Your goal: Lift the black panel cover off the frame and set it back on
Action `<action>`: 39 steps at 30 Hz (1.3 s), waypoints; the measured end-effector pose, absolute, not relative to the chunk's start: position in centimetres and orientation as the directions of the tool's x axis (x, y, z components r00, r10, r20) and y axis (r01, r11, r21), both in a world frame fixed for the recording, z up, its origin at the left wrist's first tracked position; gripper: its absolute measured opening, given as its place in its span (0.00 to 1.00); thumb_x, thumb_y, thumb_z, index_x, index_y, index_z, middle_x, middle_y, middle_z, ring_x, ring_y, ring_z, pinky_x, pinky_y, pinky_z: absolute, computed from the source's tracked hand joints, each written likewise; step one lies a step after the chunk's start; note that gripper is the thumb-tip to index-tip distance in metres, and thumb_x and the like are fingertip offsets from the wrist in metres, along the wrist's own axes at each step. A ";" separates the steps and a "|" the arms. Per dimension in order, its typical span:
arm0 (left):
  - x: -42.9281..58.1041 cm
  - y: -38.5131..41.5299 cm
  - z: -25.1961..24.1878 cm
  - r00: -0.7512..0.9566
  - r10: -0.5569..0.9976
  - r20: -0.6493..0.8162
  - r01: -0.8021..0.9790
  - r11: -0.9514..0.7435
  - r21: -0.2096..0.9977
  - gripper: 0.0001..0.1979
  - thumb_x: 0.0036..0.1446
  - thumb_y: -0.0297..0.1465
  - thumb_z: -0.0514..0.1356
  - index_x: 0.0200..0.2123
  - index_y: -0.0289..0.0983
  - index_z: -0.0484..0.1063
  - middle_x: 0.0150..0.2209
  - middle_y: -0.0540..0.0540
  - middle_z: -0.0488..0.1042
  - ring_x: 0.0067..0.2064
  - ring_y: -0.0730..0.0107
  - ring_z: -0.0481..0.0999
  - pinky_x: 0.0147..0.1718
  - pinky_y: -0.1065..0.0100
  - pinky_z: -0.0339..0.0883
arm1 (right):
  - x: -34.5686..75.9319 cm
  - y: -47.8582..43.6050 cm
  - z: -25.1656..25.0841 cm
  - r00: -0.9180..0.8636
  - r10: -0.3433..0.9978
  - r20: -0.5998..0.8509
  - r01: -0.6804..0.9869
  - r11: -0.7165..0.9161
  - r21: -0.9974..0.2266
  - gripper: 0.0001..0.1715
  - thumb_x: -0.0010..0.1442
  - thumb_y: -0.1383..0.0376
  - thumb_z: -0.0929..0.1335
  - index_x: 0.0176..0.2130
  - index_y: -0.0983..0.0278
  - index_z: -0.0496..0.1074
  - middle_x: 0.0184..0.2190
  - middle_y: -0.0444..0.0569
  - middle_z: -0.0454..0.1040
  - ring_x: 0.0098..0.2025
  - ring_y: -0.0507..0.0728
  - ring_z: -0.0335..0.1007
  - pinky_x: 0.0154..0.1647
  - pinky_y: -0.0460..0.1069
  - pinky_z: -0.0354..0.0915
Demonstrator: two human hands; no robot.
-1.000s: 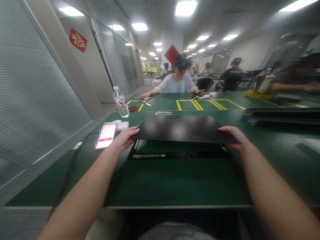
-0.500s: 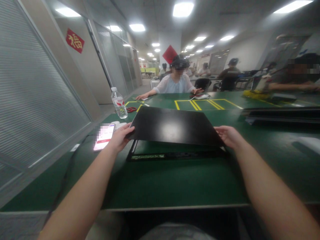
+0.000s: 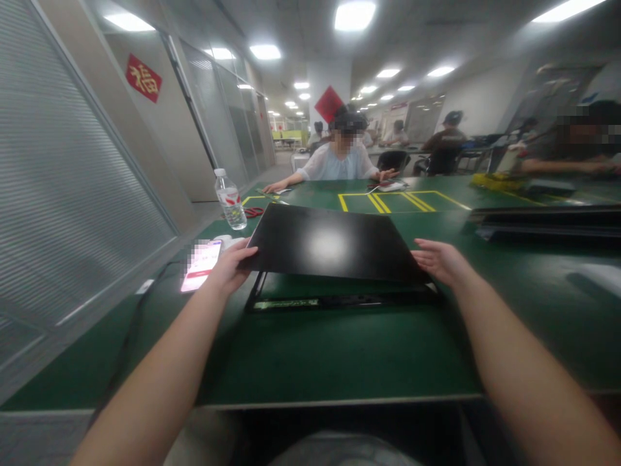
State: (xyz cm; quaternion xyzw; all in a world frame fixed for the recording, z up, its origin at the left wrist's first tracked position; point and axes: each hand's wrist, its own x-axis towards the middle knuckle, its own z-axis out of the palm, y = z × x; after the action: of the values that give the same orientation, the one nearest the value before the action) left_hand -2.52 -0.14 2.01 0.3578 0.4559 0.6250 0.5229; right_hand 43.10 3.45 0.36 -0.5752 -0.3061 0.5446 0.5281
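Note:
A thin black LCD panel (image 3: 291, 236) is tilted above the green table, its left side raised. My left hand (image 3: 233, 265) is closed on its left edge, thumb on top. My right hand (image 3: 439, 260) is beside the right edge with its fingers stretched out and apart; whether the fingertips touch the panel I cannot tell. Partly hidden beneath the panel lies a black frame (image 3: 349, 301), with a green circuit strip (image 3: 286, 303) along its near side.
Left of the panel are a lit phone (image 3: 201, 266) and a water bottle (image 3: 231, 200). Red-handled scissors (image 3: 253, 211) lie behind. Dark stacked panels (image 3: 543, 223) sit at right. A person (image 3: 342, 155) sits across the table (image 3: 339, 362), hands on it.
My right hand's fingers have loosened and spread at the panel's right edge. The panel has shifted slightly left, with my left hand still on it.

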 end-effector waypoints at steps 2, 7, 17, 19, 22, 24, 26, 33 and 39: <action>-2.7 -0.1 1.9 -0.203 0.979 -0.033 -0.336 -0.038 0.941 0.19 0.37 0.19 0.68 0.38 0.33 0.80 0.31 0.46 0.81 0.29 0.70 0.77 0.27 0.74 0.71 | 43.0 3.3 0.4 0.211 0.931 -0.297 -0.189 -0.259 -0.947 0.22 0.56 0.70 0.67 0.51 0.63 0.70 0.32 0.55 0.80 0.32 0.58 0.77 0.31 0.48 0.71; -2.9 -0.2 2.0 -0.197 0.978 -0.074 -0.337 0.003 0.942 0.21 0.35 0.19 0.68 0.38 0.34 0.77 0.31 0.47 0.80 0.29 0.70 0.78 0.27 0.73 0.71 | 43.0 3.3 0.0 0.217 0.943 -0.252 -0.110 -0.232 -0.966 0.27 0.56 0.67 0.66 0.56 0.60 0.69 0.30 0.51 0.80 0.30 0.56 0.76 0.30 0.47 0.69; -3.0 -0.2 1.7 -0.125 0.988 -0.094 -0.232 0.063 0.971 0.25 0.29 0.21 0.69 0.37 0.36 0.72 0.29 0.50 0.78 0.27 0.66 0.77 0.26 0.68 0.70 | 44.1 4.9 -1.8 0.241 0.940 -0.240 -0.024 -0.241 -0.970 0.26 0.57 0.60 0.68 0.55 0.63 0.71 0.29 0.55 0.80 0.18 0.52 0.59 0.15 0.45 0.50; -2.8 -0.3 1.6 -0.140 0.984 -0.108 -0.223 0.075 0.972 0.25 0.29 0.21 0.68 0.37 0.37 0.71 0.28 0.52 0.77 0.26 0.67 0.77 0.25 0.69 0.70 | 44.3 5.0 -2.0 0.264 0.936 -0.232 -0.013 -0.237 -0.971 0.26 0.57 0.60 0.68 0.54 0.64 0.71 0.28 0.55 0.80 0.17 0.51 0.57 0.14 0.44 0.48; -2.5 -0.3 1.4 -0.162 0.978 -0.131 -0.211 0.095 0.973 0.24 0.30 0.21 0.68 0.36 0.37 0.70 0.27 0.52 0.77 0.26 0.66 0.77 0.24 0.69 0.70 | 44.4 5.1 -2.2 0.291 0.932 -0.218 0.008 -0.230 -0.973 0.25 0.57 0.60 0.69 0.53 0.65 0.71 0.26 0.55 0.79 0.17 0.50 0.55 0.14 0.43 0.47; -2.4 -0.2 1.3 -0.166 0.976 -0.141 -0.210 0.104 0.972 0.25 0.29 0.20 0.67 0.36 0.37 0.70 0.27 0.52 0.77 0.26 0.66 0.77 0.24 0.69 0.70 | 44.4 5.0 -2.2 0.298 0.928 -0.224 0.019 -0.240 -0.970 0.25 0.57 0.61 0.68 0.53 0.65 0.72 0.26 0.55 0.79 0.17 0.50 0.55 0.13 0.43 0.47; -2.4 -0.1 1.1 -0.165 0.975 -0.151 -0.213 0.115 0.970 0.25 0.29 0.20 0.67 0.36 0.37 0.70 0.27 0.51 0.77 0.26 0.66 0.78 0.25 0.69 0.71 | 44.2 4.9 -2.0 0.310 0.921 -0.235 0.030 -0.256 -0.966 0.24 0.57 0.62 0.68 0.53 0.65 0.72 0.25 0.55 0.78 0.17 0.50 0.55 0.13 0.43 0.47; -2.6 0.3 0.4 -0.158 0.974 -0.163 -0.203 0.130 0.971 0.26 0.30 0.20 0.68 0.38 0.37 0.70 0.27 0.51 0.78 0.25 0.65 0.78 0.24 0.69 0.70 | 44.0 4.7 -1.7 0.334 0.915 -0.224 0.050 -0.254 -0.966 0.21 0.56 0.63 0.68 0.50 0.64 0.73 0.24 0.55 0.78 0.17 0.51 0.54 0.14 0.43 0.47; -2.4 0.4 0.2 -0.117 0.980 -0.160 -0.193 0.135 0.972 0.26 0.30 0.20 0.69 0.38 0.37 0.69 0.27 0.51 0.78 0.24 0.67 0.77 0.24 0.69 0.69 | 44.5 4.8 -1.9 0.354 0.915 -0.192 0.062 -0.228 -0.972 0.17 0.54 0.64 0.68 0.45 0.65 0.74 0.25 0.57 0.79 0.17 0.50 0.52 0.14 0.43 0.46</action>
State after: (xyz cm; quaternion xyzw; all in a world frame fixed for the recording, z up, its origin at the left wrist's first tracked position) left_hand -2.42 0.39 0.16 0.3789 0.5193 0.5375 0.5458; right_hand 44.52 4.79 -1.85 -0.6555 -0.3727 0.4290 0.4973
